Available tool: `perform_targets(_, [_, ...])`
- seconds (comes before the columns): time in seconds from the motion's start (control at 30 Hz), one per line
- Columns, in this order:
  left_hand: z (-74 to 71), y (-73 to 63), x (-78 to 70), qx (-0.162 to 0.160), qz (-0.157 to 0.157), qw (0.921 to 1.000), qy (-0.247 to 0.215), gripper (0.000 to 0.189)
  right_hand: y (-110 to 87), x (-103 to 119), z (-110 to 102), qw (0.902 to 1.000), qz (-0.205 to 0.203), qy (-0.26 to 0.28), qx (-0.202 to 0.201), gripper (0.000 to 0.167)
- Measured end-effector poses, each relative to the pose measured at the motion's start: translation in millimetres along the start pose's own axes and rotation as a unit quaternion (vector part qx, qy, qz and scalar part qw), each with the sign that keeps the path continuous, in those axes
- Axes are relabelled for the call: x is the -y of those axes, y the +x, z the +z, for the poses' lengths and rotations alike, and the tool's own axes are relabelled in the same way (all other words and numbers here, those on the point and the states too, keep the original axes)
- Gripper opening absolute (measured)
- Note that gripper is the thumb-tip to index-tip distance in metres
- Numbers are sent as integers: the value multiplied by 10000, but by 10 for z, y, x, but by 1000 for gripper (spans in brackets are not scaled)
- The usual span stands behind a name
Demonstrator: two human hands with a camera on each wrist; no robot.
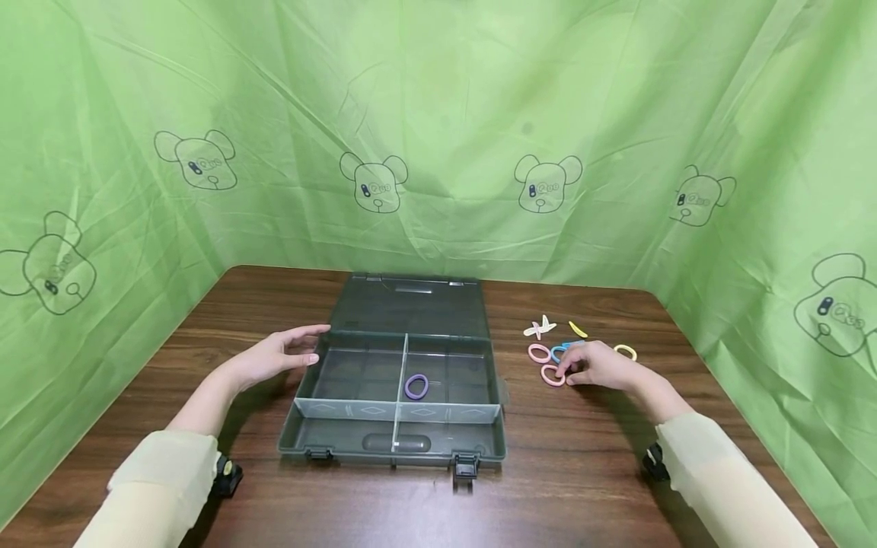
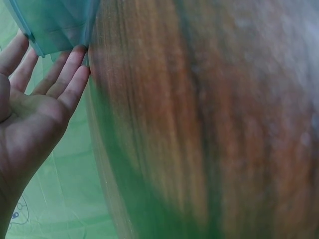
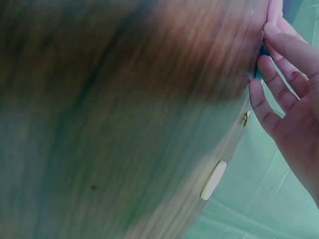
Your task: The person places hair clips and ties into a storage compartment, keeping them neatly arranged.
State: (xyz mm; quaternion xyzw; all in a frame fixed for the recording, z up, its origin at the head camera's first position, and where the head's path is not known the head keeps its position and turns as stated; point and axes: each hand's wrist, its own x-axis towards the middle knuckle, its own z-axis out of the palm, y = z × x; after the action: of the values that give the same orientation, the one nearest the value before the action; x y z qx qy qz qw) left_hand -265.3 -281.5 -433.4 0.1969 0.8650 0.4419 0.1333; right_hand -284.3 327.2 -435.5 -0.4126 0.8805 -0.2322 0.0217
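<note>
A dark see-through plastic organizer box (image 1: 349,441) lies with its lid (image 1: 411,308) folded back. Its dividers make several compartments, and a purple hair tie (image 1: 408,387) is in the back right one. My left hand (image 1: 270,356) is beside the box's left wall, fingers spread and fingertips touching its edge; the left wrist view shows that hand (image 2: 40,109) against the box corner (image 2: 55,30). To the right of the box, my right hand (image 1: 603,367) pinches a pink hair tie (image 1: 546,380) between thumb and fingers, at the tabletop.
Near my right hand are another pink hair tie (image 1: 530,355), a blue one (image 1: 556,355) partly hidden, and a yellow one (image 1: 632,351). Behind them lie a yellow curved clip (image 1: 578,329) and pale clips (image 1: 541,329). Green cloth (image 1: 459,243) surrounds the wooden table (image 1: 562,472).
</note>
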Motion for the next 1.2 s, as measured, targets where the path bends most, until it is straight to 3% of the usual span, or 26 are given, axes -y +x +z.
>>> perform_targets(0.4, [6,9,-5,-6,138,9999,-87,60,37,-7,8,10000,2,34,78,16])
perform_targets(0.8, [7,17,9,-7,-9,10000,-97,59,29,-13,12,9999,-90,133,-10,14])
perform_targets(1.2, [8,11,-22,33,67,9997,-227,60,44,228,-106,9994,-42,342,-2,15])
